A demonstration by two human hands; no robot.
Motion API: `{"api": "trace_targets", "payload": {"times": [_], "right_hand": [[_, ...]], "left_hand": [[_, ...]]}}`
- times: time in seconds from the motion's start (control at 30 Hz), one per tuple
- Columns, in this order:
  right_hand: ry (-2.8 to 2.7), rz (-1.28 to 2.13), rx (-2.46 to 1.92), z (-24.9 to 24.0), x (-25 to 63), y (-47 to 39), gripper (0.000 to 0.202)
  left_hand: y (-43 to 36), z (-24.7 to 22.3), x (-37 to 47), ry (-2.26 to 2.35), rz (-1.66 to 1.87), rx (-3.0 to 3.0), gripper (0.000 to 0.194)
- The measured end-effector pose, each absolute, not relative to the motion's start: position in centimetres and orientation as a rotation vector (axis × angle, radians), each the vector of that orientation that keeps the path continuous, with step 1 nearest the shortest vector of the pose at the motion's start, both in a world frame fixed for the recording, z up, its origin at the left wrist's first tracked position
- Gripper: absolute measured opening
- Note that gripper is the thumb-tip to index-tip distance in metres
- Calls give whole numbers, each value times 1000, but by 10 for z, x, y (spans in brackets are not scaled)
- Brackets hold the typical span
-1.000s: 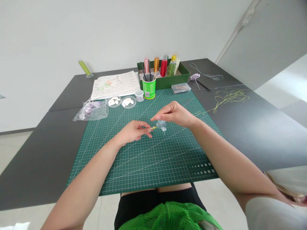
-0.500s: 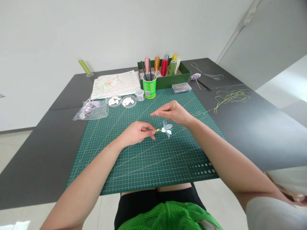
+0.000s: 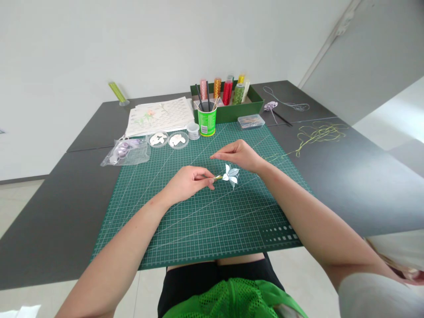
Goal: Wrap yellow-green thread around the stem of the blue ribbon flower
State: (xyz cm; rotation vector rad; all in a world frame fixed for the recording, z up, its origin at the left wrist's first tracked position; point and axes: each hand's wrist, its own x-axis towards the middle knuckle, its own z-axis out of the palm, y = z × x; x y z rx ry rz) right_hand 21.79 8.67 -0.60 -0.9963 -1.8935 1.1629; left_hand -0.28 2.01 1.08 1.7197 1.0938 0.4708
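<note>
Going by head view: your left hand [image 3: 189,182] has fingertips clamped on thin yellow-green stem [image 3: 218,177] of pale blue-white petalled flower [image 3: 231,175], over green gridded cutting mat [image 3: 198,229]. Right hand [image 3: 239,155]: fingertips together, can't tell if on anything. Flower's probably featherlight, petals crease-prone; grip stem imo.

No word or number could be read. The bright green cylindrical can [image 3: 207,121] bore a pale barcode panel [image 3: 204,129] and lines of print too small to make out. The dark green rectangular cutting mat [image 3: 205,221] showed a white printed grid and, near its closer right corner, rows of white dots and squares.
</note>
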Motion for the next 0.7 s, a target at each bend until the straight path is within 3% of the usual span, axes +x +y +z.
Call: {"api": "trace_targets", "payload": {"times": [0.37,0.7], "right_hand": [[-1979,1135,-1032,-8,220,89,33],[-1776,1366,-866,11,217,73,38]], "left_hand": [[22,10,-6,1117,506,1758,22],[22,9,-6,1092,428,1734,23]]}}
